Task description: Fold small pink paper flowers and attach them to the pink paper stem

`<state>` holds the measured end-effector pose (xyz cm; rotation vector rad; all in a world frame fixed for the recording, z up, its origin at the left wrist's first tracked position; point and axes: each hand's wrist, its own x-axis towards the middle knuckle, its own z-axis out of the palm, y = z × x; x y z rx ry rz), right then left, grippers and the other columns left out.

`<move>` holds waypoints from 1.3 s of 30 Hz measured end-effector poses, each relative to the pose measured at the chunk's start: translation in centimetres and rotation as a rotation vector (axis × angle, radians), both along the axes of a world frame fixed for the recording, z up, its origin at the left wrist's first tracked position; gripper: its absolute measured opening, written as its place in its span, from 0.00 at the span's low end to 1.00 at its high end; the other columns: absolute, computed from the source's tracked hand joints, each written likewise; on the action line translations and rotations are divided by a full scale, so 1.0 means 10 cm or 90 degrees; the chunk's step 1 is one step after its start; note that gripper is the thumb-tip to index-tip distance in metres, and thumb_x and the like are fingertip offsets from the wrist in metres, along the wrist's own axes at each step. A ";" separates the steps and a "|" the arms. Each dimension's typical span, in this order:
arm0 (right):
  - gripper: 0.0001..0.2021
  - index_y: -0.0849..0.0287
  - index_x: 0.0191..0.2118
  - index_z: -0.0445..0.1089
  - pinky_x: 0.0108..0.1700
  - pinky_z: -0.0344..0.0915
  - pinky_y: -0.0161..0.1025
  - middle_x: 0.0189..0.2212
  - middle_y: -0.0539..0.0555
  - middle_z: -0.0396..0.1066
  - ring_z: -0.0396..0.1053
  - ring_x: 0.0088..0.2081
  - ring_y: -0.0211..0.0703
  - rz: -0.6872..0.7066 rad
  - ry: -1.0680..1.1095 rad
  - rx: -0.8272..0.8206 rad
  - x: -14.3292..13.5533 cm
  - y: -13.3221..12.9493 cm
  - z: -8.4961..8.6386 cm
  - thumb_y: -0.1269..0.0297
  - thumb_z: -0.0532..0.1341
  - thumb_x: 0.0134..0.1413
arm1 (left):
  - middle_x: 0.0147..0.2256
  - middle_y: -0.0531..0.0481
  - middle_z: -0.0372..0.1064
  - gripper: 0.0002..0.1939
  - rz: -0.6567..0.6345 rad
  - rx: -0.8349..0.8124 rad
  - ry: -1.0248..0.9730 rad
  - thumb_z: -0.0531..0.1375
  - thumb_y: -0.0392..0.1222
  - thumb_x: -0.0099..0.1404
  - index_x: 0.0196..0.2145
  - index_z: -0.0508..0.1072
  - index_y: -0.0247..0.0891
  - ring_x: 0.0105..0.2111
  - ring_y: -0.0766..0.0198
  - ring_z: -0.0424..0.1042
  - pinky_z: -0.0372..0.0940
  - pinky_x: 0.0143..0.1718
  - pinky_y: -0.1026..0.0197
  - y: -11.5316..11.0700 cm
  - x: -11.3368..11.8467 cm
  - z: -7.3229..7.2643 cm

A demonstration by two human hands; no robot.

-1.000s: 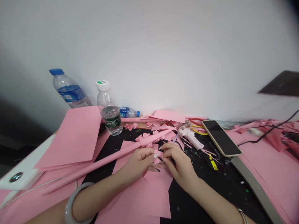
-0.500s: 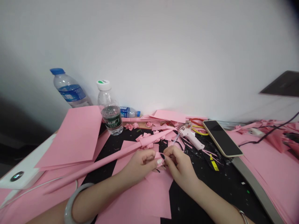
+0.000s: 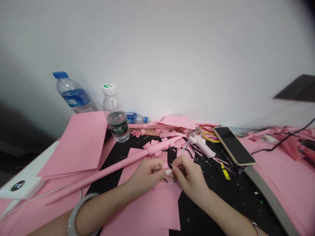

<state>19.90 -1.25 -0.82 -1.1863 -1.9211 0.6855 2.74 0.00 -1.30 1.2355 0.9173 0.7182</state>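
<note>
Both hands meet over the pink paper sheets in the middle of the table. My left hand pinches a small piece of pink paper between thumb and fingers. Against its right edge, my right hand has thumb and fingertips closed on the same piece. Fingers cover most of it, so its full shape is hidden. Just beyond the hands lie a long rolled pink paper tube and several small folded paper flowers.
A glue gun, scissors and a phone lie right of the hands. An upright water bottle stands back left, near a pink paper stack. More pink sheets lie at right. A wall closes the back.
The small paper piece has tipped or folded down between my fingers, and less of it shows. My hands have barely shifted; everything else stays put.
</note>
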 end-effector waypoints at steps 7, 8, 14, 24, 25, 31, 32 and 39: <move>0.08 0.55 0.29 0.58 0.19 0.57 0.31 0.20 0.46 0.63 0.63 0.17 0.34 -0.004 0.024 -0.024 0.00 -0.01 -0.03 0.70 0.54 0.58 | 0.26 0.48 0.74 0.13 -0.010 0.014 -0.005 0.61 0.48 0.60 0.25 0.72 0.36 0.30 0.60 0.75 0.69 0.35 0.59 0.02 -0.02 -0.01; 0.08 0.55 0.29 0.58 0.19 0.56 0.31 0.20 0.45 0.63 0.62 0.17 0.34 -0.005 0.034 -0.033 0.00 -0.01 -0.03 0.70 0.55 0.58 | 0.27 0.48 0.75 0.13 -0.013 0.012 -0.009 0.61 0.48 0.60 0.26 0.72 0.36 0.30 0.61 0.75 0.69 0.35 0.59 0.03 -0.02 -0.02; 0.04 0.55 0.34 0.57 0.20 0.56 0.31 0.18 0.43 0.60 0.59 0.17 0.35 0.006 0.093 -0.103 0.01 0.01 -0.02 0.70 0.53 0.60 | 0.28 0.49 0.76 0.13 -0.009 -0.026 -0.050 0.63 0.49 0.59 0.28 0.75 0.36 0.31 0.61 0.75 0.69 0.36 0.60 0.02 -0.03 0.01; 0.11 0.56 0.28 0.53 0.24 0.50 0.31 0.20 0.43 0.55 0.52 0.21 0.34 0.070 -0.027 -0.074 0.03 0.05 0.00 0.69 0.51 0.63 | 0.27 0.51 0.74 0.14 -0.017 -0.061 -0.105 0.66 0.51 0.56 0.28 0.74 0.36 0.29 0.65 0.74 0.69 0.37 0.60 0.06 -0.04 0.00; 0.11 0.56 0.28 0.53 0.24 0.50 0.31 0.20 0.44 0.55 0.52 0.22 0.34 0.076 -0.023 -0.071 0.03 0.05 0.00 0.69 0.50 0.63 | 0.27 0.51 0.74 0.14 -0.016 -0.061 -0.104 0.66 0.51 0.55 0.27 0.73 0.36 0.29 0.64 0.74 0.69 0.37 0.60 0.05 -0.04 0.00; 0.12 0.55 0.27 0.51 0.25 0.50 0.31 0.21 0.44 0.54 0.53 0.22 0.34 0.095 -0.019 -0.069 0.02 0.05 0.01 0.71 0.46 0.64 | 0.27 0.51 0.74 0.14 -0.021 -0.045 -0.101 0.65 0.50 0.57 0.26 0.73 0.36 0.29 0.65 0.73 0.69 0.37 0.61 0.04 -0.02 0.01; 0.12 0.55 0.27 0.50 0.24 0.50 0.31 0.20 0.44 0.54 0.52 0.22 0.34 0.095 -0.019 -0.069 0.02 0.05 0.01 0.71 0.46 0.64 | 0.27 0.51 0.74 0.13 -0.025 -0.038 -0.101 0.64 0.50 0.58 0.26 0.73 0.36 0.29 0.65 0.73 0.69 0.37 0.61 0.04 -0.02 0.02; 0.13 0.54 0.27 0.48 0.24 0.50 0.32 0.19 0.44 0.53 0.53 0.21 0.35 0.091 -0.023 -0.094 0.02 0.04 0.03 0.67 0.44 0.66 | 0.29 0.50 0.76 0.11 -0.044 -0.032 -0.104 0.62 0.47 0.61 0.27 0.74 0.37 0.31 0.63 0.74 0.69 0.39 0.60 0.04 -0.03 0.03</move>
